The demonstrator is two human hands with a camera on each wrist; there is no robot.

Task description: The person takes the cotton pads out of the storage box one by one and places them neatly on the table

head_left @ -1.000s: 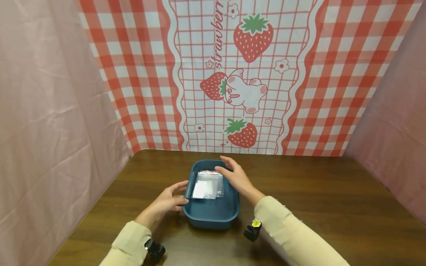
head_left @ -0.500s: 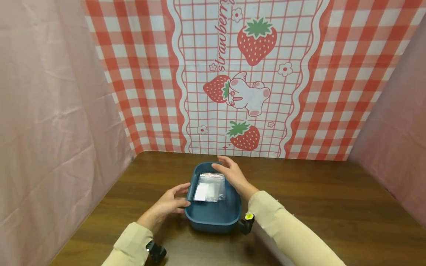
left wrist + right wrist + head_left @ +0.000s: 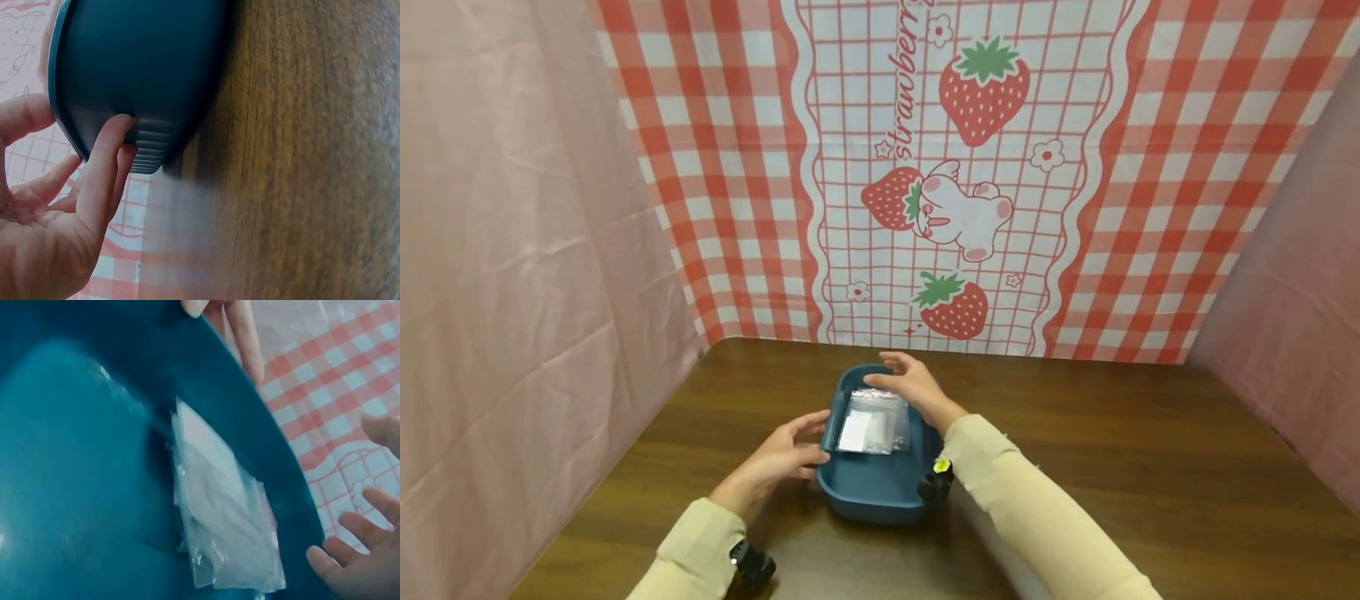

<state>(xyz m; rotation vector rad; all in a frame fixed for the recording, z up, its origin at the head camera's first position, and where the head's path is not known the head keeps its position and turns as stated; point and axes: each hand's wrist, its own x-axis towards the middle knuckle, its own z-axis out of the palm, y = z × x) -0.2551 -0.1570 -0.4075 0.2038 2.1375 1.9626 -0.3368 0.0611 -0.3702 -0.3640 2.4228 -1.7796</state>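
A blue plastic bin [image 3: 880, 489] with rounded corners stands on the wooden table. Inside, toward its left side, lie several clear zip bags [image 3: 874, 423] with something white in them. My left hand [image 3: 778, 458] holds the bin's left side. The left wrist view shows its fingertips against the ribbed outer wall of the bin [image 3: 144, 56], and in the right wrist view the thumb laps over the rim. Above the bin's far end, my right hand [image 3: 913, 390] has its fingers spread and holds nothing; the right wrist view puts its fingers near the bags [image 3: 219, 512].
Brown wooden table [image 3: 1112, 467] surrounds the bin. Behind it hangs a red-and-white checked strawberry cloth [image 3: 752, 167]. Pink curtains [image 3: 527, 292] close off both sides. Each wrist wears a small black camera, the right one [image 3: 936, 483] overlapping the bin's near right corner in the head view.
My right hand has moved left over the bin's far end, its forearm swinging in closer. The left hand keeps its place on the bin. The head view has shifted slightly.
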